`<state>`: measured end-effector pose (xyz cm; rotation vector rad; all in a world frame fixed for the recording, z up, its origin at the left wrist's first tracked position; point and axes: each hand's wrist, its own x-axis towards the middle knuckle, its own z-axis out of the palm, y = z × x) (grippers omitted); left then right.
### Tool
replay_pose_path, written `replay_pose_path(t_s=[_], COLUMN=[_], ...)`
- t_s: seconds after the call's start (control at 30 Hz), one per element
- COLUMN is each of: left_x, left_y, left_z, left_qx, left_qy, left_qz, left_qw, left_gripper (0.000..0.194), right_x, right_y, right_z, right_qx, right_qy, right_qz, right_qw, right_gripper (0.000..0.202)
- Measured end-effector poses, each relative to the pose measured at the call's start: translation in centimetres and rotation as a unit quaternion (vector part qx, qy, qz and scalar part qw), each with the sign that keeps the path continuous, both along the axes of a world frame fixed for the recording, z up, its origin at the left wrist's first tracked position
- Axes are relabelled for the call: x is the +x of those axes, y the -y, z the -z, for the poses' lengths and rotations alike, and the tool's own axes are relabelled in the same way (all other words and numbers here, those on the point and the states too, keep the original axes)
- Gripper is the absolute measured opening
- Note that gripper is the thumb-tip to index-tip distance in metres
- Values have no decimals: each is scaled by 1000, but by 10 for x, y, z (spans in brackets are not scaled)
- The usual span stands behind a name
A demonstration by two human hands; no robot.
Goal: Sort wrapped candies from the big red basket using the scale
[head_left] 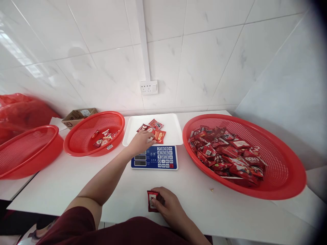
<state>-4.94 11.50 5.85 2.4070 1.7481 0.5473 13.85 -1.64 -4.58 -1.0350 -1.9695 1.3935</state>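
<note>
Over the white weighing tray (131, 127) of a digital scale (154, 158), my left hand (141, 140) reaches in with its fingers closed at the edge of some small red snack packets (159, 136). Its fingertips partly cover the packets there. My right hand (167, 204) rests low near the table's front edge. Its thumb and fingers are closed on a small dark red packet (152, 200) with a white label. The scale's blue keypad lies between my two hands.
On the right, a large red basket (283, 170) holds many red packets. A smaller red basket (76, 139) at left holds several packets. Farther left are another red basket (30, 149), a cardboard box (76, 116) and a red plastic bag (22, 112). A socket (149, 87) is on the tiled wall.
</note>
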Motion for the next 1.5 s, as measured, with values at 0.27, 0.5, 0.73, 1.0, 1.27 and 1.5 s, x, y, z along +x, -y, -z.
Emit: replay_pose_path(t_s=[0.27,0.5,0.73,1.0,1.27,1.5], left_x=[19,27,29,28,24,19], left_y=[70,115,125,124,123,121], left_z=[-3,51,70,82,76,79], left_qx=[-19,-130,-197,-207,-306,-359], left_qy=[170,296,338,370,473,526], left_qz=[30,12,48,68,30,3], left_qw=[985,946,919,903,826,771], left_gripper=[31,26,39,28,22,24], right_x=[-1,-2,3,8,9,1], right_y=[0,-7,-11,-12,-10,-10], right_z=[4,12,18,27,20,3], right_qx=[-69,-174,-160,-177,-140,-91], right_qy=[-58,-240,-261,-252,-133,-44], right_qz=[32,134,206,202,147,136], right_qw=[995,946,929,930,970,986], right_gripper=[22,26,25,23,31,38])
